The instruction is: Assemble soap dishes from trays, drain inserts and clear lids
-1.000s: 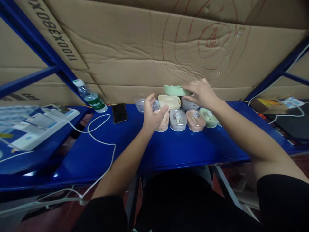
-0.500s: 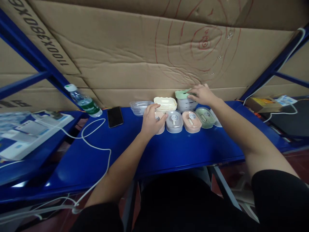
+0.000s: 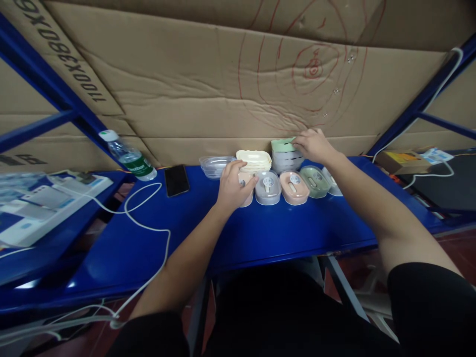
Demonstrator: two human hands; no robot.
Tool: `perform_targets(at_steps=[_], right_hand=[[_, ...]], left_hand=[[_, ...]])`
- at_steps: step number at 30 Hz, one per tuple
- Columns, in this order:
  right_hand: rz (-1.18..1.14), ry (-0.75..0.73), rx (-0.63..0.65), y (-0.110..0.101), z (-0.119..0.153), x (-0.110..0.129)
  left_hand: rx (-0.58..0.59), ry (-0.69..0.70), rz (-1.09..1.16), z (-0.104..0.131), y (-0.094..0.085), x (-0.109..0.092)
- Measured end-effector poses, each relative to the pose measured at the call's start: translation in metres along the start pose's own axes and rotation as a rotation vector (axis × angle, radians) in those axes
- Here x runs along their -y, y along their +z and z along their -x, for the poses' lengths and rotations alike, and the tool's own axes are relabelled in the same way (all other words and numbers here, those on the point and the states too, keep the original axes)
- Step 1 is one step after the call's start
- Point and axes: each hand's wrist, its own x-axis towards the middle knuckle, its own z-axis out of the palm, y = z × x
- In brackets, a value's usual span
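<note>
My left hand [image 3: 234,186] rests over a pale pink lidded box [image 3: 247,201], with thumb and fingers spread apart and part of the box showing between them. At the back, the fingers of my right hand [image 3: 314,145] pinch the right end of a light green scalloped tray [image 3: 281,146]. That tray sits on top of a stack of whitish trays [image 3: 286,162]. Between my hands stands a stack of cream trays [image 3: 253,159]. The front row continues with a grey-lilac box [image 3: 267,191], a peach box [image 3: 293,196], a green box [image 3: 315,182] and a whitish box [image 3: 333,183], partly behind my forearm.
Clear plastic tubs [image 3: 216,167] stand left of the cream trays. A black phone [image 3: 177,180], a water bottle [image 3: 131,157] and a white cable [image 3: 148,227] lie or stand on the left of the blue table [image 3: 260,233]. Cardboard [image 3: 186,74] walls the back.
My right hand is still at the green tray, which now looks more level on the stack. My left hand has stayed on the pink box. The view has shifted slightly.
</note>
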Motion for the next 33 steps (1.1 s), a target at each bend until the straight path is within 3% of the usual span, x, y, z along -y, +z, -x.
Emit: perform_targets(at_steps=[9, 15, 19, 22, 26, 33], right_hand=[[-0.026, 0.051, -0.079, -0.004, 0.011, 0.003], [-0.137, 0.301, -0.182, -0.017, 0.066, -0.021], [-0.167, 0.551, -0.023, -0.003, 0.109, -0.052], [-0.196, 0.659, 0.091, 0.017, 0.127, -0.063], [-0.205, 0.671, 0.195, 0.039, 0.133, -0.061], [-0.211, 0.642, 0.171, 0.052, 0.133, -0.061]], left_hand=[[0.011, -0.012, 0.006, 0.000, -0.001, 0.001], [-0.004, -0.011, 0.010, -0.001, -0.003, 0.000], [0.001, 0.013, 0.013, 0.000, 0.000, -0.002], [0.010, 0.027, 0.005, 0.001, 0.001, -0.004], [0.037, 0.028, 0.001, 0.001, 0.002, -0.005], [0.037, 0.028, 0.003, 0.002, 0.003, -0.003]])
